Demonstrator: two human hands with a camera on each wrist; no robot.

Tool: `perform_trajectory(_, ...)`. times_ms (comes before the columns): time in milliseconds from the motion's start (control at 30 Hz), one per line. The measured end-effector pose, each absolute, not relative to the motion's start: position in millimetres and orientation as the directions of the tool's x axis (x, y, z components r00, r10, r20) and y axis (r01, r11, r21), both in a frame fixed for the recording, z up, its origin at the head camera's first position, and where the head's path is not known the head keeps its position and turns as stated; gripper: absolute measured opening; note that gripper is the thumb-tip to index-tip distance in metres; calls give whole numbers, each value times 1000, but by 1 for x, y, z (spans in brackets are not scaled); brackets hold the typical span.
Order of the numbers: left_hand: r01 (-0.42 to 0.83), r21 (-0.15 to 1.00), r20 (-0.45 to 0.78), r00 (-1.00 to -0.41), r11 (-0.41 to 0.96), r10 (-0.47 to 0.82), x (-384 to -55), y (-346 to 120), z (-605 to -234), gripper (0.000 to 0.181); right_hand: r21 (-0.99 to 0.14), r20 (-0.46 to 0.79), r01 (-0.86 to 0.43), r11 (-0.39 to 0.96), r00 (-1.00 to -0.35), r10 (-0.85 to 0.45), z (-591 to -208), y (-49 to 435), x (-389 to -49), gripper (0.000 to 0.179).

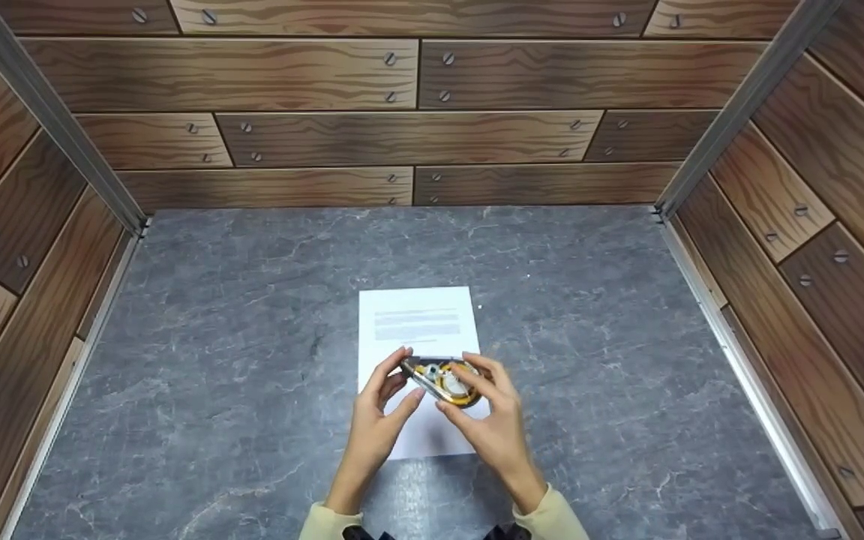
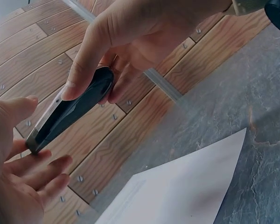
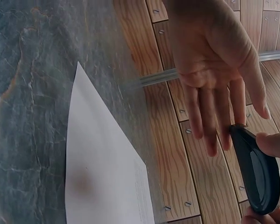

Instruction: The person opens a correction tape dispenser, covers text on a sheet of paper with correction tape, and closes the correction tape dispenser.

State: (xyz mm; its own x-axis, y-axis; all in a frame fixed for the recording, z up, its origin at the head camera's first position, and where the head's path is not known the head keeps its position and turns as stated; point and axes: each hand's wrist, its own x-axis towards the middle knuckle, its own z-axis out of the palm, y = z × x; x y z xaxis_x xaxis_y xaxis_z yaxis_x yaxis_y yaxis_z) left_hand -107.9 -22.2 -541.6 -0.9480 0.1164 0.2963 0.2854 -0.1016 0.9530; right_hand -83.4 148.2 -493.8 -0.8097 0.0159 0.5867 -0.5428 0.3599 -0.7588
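Observation:
A correction tape dispenser (image 1: 455, 384) with a see-through case, a yellow ring and white reels inside is held up over a printed sheet of paper (image 1: 415, 301). My left hand (image 1: 378, 426) pinches one end of it between thumb and fingers. In the left wrist view the dark side of the dispenser (image 2: 79, 114) faces the camera, tilted. My right hand (image 3: 210, 70) is at the other end, fingers straight, a fingertip right at the dispenser's tip. Its thumb stands apart from the case in both wrist views.
The sheet lies on a grey marbled tabletop (image 1: 237, 360). Wood-patterned walls (image 1: 312, 139) close in the back and both sides, with metal posts (image 1: 739, 105) at the corners. Small white specks (image 1: 479, 306) lie beside the sheet.

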Motion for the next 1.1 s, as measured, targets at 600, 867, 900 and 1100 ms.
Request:
perform_trajectory(600, 248, 950, 281, -945, -192, 170, -104, -38, -557, 38, -697, 648, -638, 327, -756, -94, -506, 156, -76, 57)
perform_trajectory(867, 289, 931, 325, -934, -224, 146, -103, -40, -561, 36, -675, 642, -631, 382, -758, -119, -503, 153, -73, 70)
perform_trajectory(900, 292, 930, 327, -934, -222, 142, -102, -40, -561, 36, -669, 643, -631, 394, -756, -119, -503, 153, -72, 71)
perform_trajectory(1100, 331, 924, 356, -928, -189, 113, -100, -36, -561, 33, -659, 650, -624, 420, -753, -98, -502, 151, -71, 72)
